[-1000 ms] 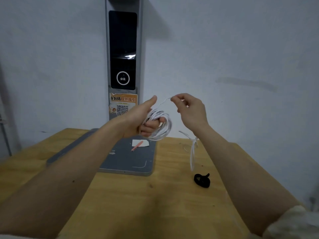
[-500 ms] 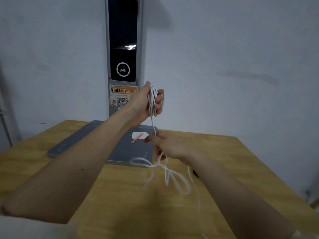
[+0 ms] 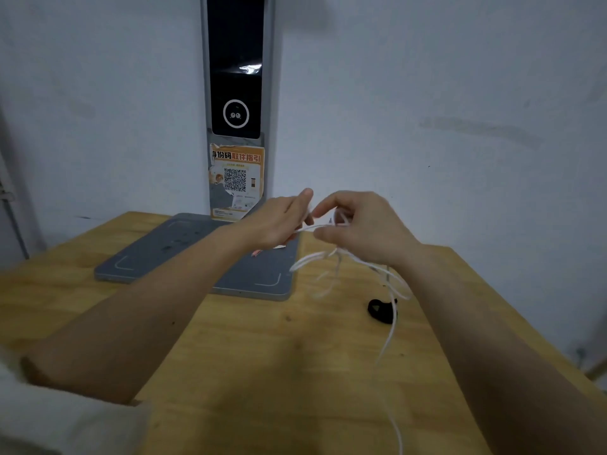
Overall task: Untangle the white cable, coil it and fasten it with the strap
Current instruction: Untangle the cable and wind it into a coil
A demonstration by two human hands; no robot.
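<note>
White cable (image 3: 331,257) is hanging in loose, uneven loops between and below both hands, above the wooden table (image 3: 262,372); one long strand is trailing down past the right forearm toward the near table edge. Half a second ago the left hand was raised high with a bundle of turns wrapped in its fist, and the right hand was drawing slack lower down. Both hands are now meeting at one level over the table. The left hand (image 3: 279,224) is curling around a strand, thumb extended upward; how many turns are remaining in it cannot be determined. The right hand (image 3: 361,228) is pinching the cable between thumb and fingertips. Judgement: another turn is being laid onto the coil, and much slack is remaining, so coiling is incomplete.

The cable is thin, round, flexible and smooth, and is blurring where it is moving. The black strap (image 3: 381,311) is lying on the table, apparently a soft band curled into a small ring, with the trailing strand passing just beside it. A grey flat base plate (image 3: 197,257) is lying behind the hands.
</note>
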